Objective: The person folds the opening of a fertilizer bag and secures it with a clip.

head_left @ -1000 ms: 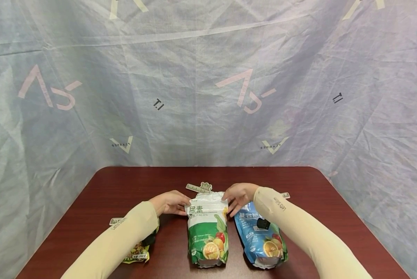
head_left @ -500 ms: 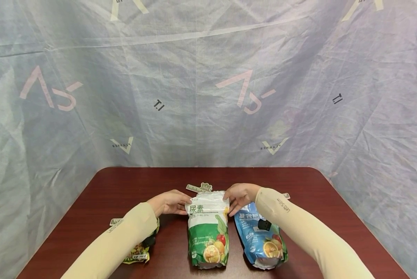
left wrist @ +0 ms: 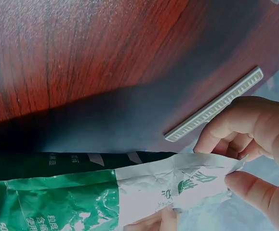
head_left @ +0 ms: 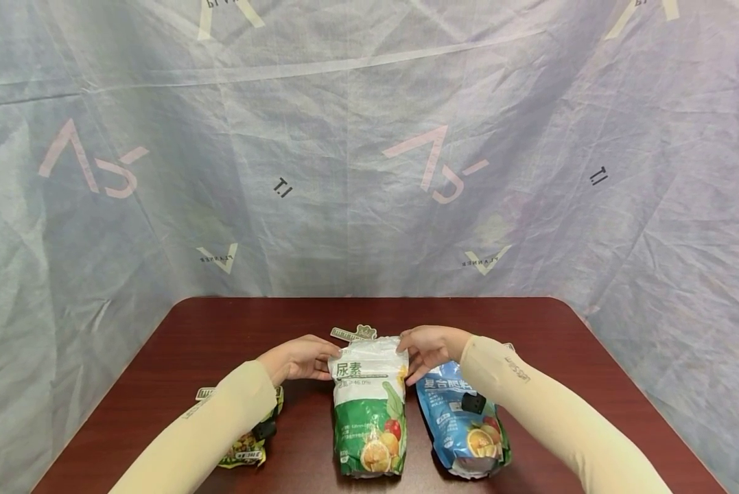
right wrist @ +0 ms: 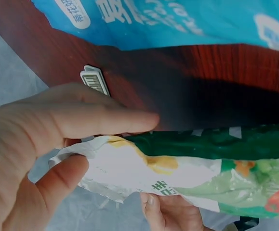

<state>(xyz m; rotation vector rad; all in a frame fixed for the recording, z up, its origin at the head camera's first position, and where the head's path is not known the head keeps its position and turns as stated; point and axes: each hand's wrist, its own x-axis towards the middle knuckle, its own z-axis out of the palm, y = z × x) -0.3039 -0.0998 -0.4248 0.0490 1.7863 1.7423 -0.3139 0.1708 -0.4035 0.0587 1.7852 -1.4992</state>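
A green and white fertilizer bag [head_left: 369, 405], printed with fruit, stands in the middle of the table in the head view. My left hand [head_left: 304, 357] pinches its upper left corner, thumb in front and fingers behind. At the upper right corner, my right hand [head_left: 431, 346] grips the white film [right wrist: 112, 166] between thumb and fingers. The top edge is crinkled and spans the gap between both hands. Just behind the bag lies a pale ridged clip [head_left: 353, 333], which shows in the left wrist view as a long ridged strip [left wrist: 214, 106].
A blue fertilizer bag [head_left: 458, 425] lies right of the green one, partly under my right forearm. On the left, a yellow-green packet [head_left: 245, 446] is mostly covered by my left sleeve [head_left: 221, 418]. Another clip [right wrist: 95, 79] lies near the blue bag. A grey cloth [head_left: 344, 206] hangs behind the table.
The bag's top edge has risen slightly, and my right hand and sleeve have shifted a little to the right. Both hands keep their hold on the upper corners.
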